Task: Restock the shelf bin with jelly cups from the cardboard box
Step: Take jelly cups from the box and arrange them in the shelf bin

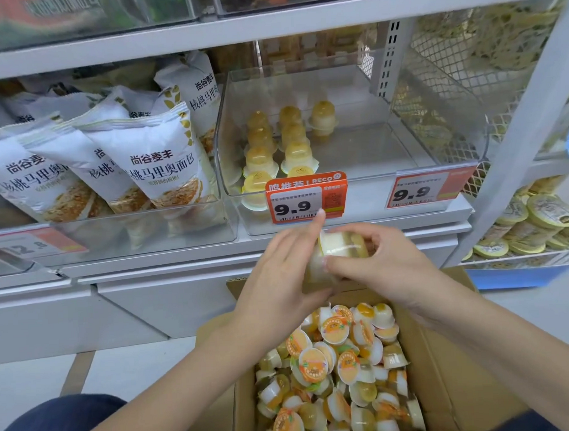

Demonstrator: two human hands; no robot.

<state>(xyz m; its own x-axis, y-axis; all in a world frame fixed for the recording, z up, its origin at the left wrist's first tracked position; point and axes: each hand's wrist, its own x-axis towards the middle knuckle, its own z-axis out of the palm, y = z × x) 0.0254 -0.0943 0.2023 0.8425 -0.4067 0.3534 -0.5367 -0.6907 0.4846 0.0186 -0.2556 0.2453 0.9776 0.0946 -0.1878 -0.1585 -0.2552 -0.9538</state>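
**Both hands on a clutch of cups, above the box**

My left hand [280, 271] and right hand [381, 260] meet in front of me, fingers curled round a small bunch of jelly cups [335, 250] held between them. My left forefinger points up toward the price tag [305, 198]; my right thumb presses the near side of the bunch. The cups sit above the far edge of the box [446, 371], which lies open just below my wrists and is heaped with loose cups [335, 369], orange lids facing every way.

Beyond my hands is the clear bin [403, 138] on the shelf. A few cups [280, 140] stand upright in short rows at its left side. Left of the bin, white bread bags [157, 165] lean in another bin. Far right, a wire rack holds round yellow-lidded tubs [544, 213].
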